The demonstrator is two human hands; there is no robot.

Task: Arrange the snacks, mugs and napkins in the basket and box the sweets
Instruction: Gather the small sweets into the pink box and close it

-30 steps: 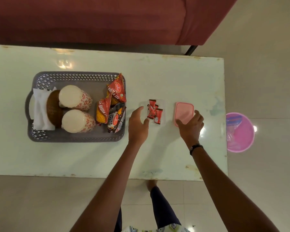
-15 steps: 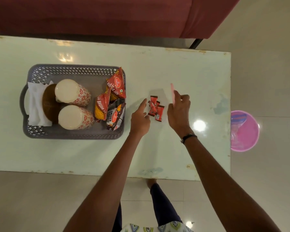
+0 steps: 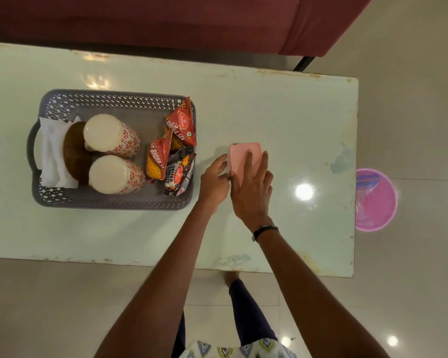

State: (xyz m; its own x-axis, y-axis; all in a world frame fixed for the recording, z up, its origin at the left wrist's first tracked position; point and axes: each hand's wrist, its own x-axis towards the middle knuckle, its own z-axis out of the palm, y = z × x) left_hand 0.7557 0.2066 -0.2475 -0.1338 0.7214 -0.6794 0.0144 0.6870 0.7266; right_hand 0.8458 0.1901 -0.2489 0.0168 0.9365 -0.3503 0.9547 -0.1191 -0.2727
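Box (image 3: 244,161) of sweets sits on the table (image 3: 282,120), just right of the basket (image 3: 114,99). Pink lid is on top; the sweets themselves I cannot see under it.

My right hand (image 3: 251,187) lies flat on the lid, fingers straight and spread, pressing down. My left hand (image 3: 214,177) rests against the box's left edge, fingers only loosely bent, bracing it rather than gripping, as far as I can tell.

Handling, my read: small thin plastic box, light, with a lid that flexes a little. On this glossy table it will likely skate if pushed from one side only, hence the brace. Press near the corners and rim, not the middle, where the lid would just bow. To lift it, take it across the short sides with thumb and fingers; contents are light wrapped sweets, not fragile.

Basket already carries two patterned mugs (image 3: 111,134), lying on their sides, white napkins (image 3: 52,153) at the left end and snack packets (image 3: 176,151) at the right. Whether the lid has fully seated I cannot tell.
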